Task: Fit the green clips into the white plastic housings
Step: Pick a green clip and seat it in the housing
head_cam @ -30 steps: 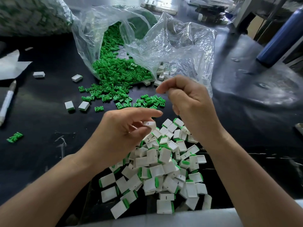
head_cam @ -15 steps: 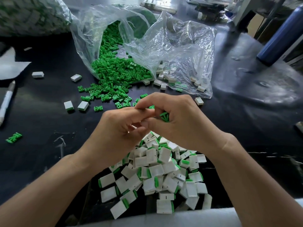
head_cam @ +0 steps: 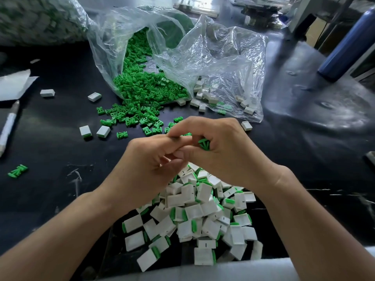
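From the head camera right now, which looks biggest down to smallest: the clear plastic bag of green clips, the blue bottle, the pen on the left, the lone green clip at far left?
1. Clear plastic bag
2. Blue bottle, cut off by the frame
3. Pen, partly cropped
4. Lone green clip

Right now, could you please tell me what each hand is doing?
Left hand: closed, fingers pinched against the right; what it holds is hidden.
Right hand: closed, holding green clips.
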The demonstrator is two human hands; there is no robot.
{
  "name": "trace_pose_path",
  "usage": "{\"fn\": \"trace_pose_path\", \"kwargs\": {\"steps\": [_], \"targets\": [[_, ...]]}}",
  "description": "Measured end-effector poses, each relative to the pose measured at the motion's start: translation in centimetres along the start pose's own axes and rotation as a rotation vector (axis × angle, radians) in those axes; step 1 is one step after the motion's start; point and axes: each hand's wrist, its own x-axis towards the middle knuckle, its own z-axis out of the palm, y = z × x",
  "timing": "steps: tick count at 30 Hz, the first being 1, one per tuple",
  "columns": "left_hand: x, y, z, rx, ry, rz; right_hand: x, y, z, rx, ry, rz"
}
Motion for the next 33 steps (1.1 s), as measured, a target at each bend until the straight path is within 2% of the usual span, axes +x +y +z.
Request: {"fn": "trace_pose_path", "kwargs": {"steps": [7,15,22,33], "targets": [[0.03,0.23,-0.2,0.036,-0.021,-0.026,0.05,0.18,-0.02,-0.088,0.039,-0.107],[0.09,0.29,-0.09,0.049,-0.019,-0.04,-0.05,0.2,-0.03,-0.133,0.014,-0.118],[0.02,0.55,-0.42,-0.092,-0.023,-0.161,-0.01,-0.16,0.28,-0.129,0.171,-0.167],[0.22,0.78,-0.26,-0.117,-0.026,-0.166,-0.07,-0.09,0.52,-0.137,0.151,-0.152]]}}
